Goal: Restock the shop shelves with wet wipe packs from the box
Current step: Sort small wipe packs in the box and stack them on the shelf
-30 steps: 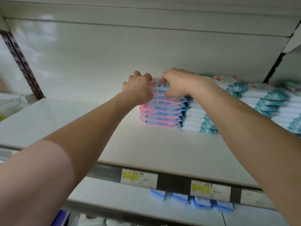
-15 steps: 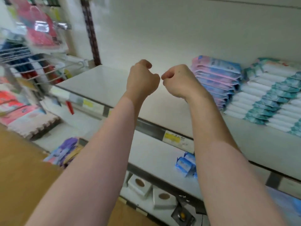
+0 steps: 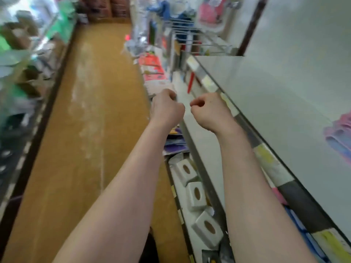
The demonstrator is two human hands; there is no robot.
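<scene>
1. In the aisle by the white shelf [image 3: 275, 103], both arms reach forward.
2. Left hand [image 3: 167, 109] and right hand [image 3: 209, 112] are curled into fists, nothing in them.
3. The pink wipe packs [image 3: 340, 135] are stacked on that shelf, far right and well apart from the fingers [image 3: 197, 104].

**A shop aisle between stocked shelves**

A tan floor [image 3: 85, 130] runs between two rows of shelving. On the right, a white shelf [image 3: 284, 103] carries paper price labels [image 3: 266, 158] along its front edge, and white boxes [image 3: 196, 194] sit on the tier below. Farther down, packaged goods hang from wire hooks [image 3: 191, 38]. Blurred merchandise [image 3: 22, 69] fills the left-hand racks.
</scene>
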